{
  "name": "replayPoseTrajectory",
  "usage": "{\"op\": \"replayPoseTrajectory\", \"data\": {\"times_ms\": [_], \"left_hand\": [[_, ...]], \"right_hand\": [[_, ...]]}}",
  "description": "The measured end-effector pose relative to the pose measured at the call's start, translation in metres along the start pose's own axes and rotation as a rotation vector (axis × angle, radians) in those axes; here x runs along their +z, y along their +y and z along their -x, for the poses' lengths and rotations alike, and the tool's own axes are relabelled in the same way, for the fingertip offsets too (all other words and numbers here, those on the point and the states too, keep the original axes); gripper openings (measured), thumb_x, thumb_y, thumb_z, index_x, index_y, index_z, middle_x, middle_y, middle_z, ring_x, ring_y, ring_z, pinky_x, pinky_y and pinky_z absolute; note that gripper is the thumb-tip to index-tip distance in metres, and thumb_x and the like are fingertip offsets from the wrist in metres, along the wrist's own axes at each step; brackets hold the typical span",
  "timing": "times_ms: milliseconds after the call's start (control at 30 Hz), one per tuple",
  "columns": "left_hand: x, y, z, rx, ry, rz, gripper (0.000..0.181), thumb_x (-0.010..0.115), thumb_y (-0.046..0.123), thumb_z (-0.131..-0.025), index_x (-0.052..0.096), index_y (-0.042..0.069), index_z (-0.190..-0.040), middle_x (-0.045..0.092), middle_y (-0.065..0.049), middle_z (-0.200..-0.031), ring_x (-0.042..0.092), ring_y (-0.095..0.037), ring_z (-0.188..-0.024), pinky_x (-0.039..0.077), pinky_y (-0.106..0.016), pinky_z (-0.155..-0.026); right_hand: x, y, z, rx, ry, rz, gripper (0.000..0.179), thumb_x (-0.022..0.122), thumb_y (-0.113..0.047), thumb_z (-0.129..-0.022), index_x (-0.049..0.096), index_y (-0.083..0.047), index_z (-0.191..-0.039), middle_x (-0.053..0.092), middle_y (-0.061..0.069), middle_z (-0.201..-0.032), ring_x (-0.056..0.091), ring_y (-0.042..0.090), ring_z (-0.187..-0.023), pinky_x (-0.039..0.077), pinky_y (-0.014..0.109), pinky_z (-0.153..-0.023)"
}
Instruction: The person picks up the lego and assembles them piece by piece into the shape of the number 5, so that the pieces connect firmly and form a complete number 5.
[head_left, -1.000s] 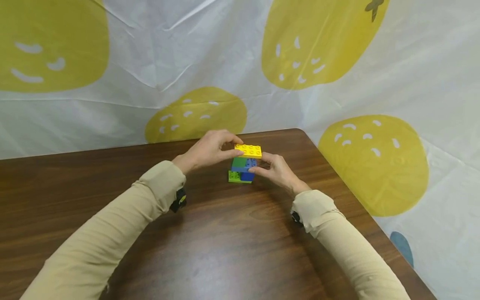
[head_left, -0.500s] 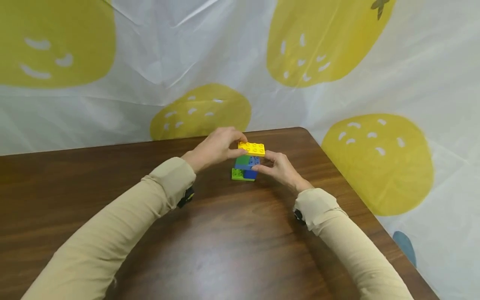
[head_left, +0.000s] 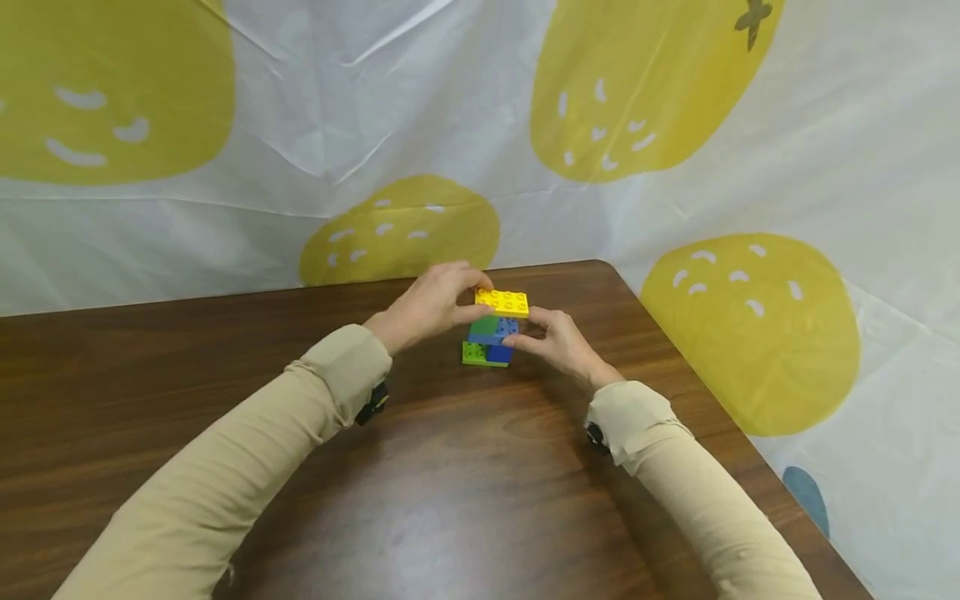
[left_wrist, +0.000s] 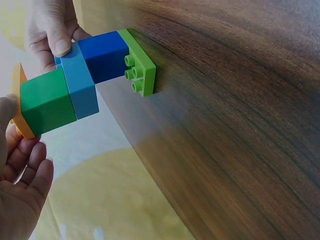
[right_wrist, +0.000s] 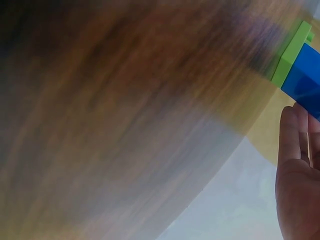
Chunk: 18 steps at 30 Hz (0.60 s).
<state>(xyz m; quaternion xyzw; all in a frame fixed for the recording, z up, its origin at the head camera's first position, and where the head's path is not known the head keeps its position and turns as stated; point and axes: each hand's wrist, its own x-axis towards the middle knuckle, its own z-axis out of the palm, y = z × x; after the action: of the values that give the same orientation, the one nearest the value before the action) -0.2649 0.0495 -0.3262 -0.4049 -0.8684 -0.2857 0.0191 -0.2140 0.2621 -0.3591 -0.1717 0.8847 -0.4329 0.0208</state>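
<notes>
A stack of toy building bricks stands upright on the brown table. At its base lies a lime green plate brick (left_wrist: 145,65), its free studs showing at one end. Above that come a dark blue brick (left_wrist: 104,56), a lighter blue brick (left_wrist: 80,82) and a green brick (left_wrist: 48,101). The thin yellow brick (head_left: 502,302) tops the stack, appearing orange in the left wrist view. My left hand (head_left: 431,304) pinches this yellow brick at its left end, thumb in front. From the right side, my right hand (head_left: 561,342) grips the lighter blue brick, with its thumb on the near face.
The wooden table (head_left: 420,492) has its back edge and right edge close to the stack. Behind and to the right hangs a white cloth (head_left: 585,225) with large yellow fruit prints.
The left forearm has shifted slightly to the right, and the head view has moved a little. Both hands keep their holds on the stack.
</notes>
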Motion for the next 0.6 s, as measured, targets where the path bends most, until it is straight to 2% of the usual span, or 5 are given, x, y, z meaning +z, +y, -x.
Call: {"op": "replayPoseTrajectory", "data": {"times_ms": [67, 300, 433, 600], "left_hand": [[0.001, -0.001, 0.0, 0.003, 0.005, 0.005, 0.035, 0.067, 0.027, -0.088, 0.064, 0.004, -0.114, 0.062, -0.008, -0.106, 0.056, -0.019, -0.092, 0.047, -0.032, -0.083], [0.003, -0.003, 0.0, -0.008, 0.013, 0.024, 0.035, 0.067, 0.027, -0.088, 0.064, 0.004, -0.114, 0.062, -0.008, -0.107, 0.056, -0.02, -0.095, 0.047, -0.032, -0.084], [0.005, -0.003, 0.001, -0.02, 0.024, 0.049, 0.034, 0.067, 0.027, -0.088, 0.064, 0.005, -0.113, 0.062, -0.008, -0.107, 0.057, -0.02, -0.095, 0.047, -0.032, -0.083], [0.008, -0.005, 0.004, -0.015, 0.05, 0.091, 0.034, 0.068, 0.025, -0.087, 0.062, 0.006, -0.114, 0.062, -0.007, -0.109, 0.056, -0.02, -0.094, 0.047, -0.033, -0.083]], "right_hand": [[0.0, 0.001, -0.001, 0.013, 0.0, 0.001, 0.032, 0.065, -0.003, -0.086, 0.059, 0.009, -0.116, 0.065, 0.026, -0.107, 0.063, 0.035, -0.097, 0.05, 0.047, -0.087], [0.003, 0.034, -0.01, 0.037, 0.006, -0.033, 0.034, 0.066, -0.006, -0.087, 0.06, 0.005, -0.119, 0.066, 0.022, -0.108, 0.064, 0.031, -0.097, 0.052, 0.04, -0.085], [0.003, 0.037, -0.01, 0.045, 0.002, -0.059, 0.035, 0.067, -0.011, -0.086, 0.061, 0.002, -0.119, 0.067, 0.019, -0.107, 0.064, 0.027, -0.097, 0.052, 0.035, -0.085], [0.002, 0.036, -0.009, 0.074, -0.01, -0.083, 0.037, 0.068, -0.014, -0.086, 0.06, 0.0, -0.12, 0.067, 0.017, -0.109, 0.064, 0.025, -0.098, 0.051, 0.038, -0.088]]}}
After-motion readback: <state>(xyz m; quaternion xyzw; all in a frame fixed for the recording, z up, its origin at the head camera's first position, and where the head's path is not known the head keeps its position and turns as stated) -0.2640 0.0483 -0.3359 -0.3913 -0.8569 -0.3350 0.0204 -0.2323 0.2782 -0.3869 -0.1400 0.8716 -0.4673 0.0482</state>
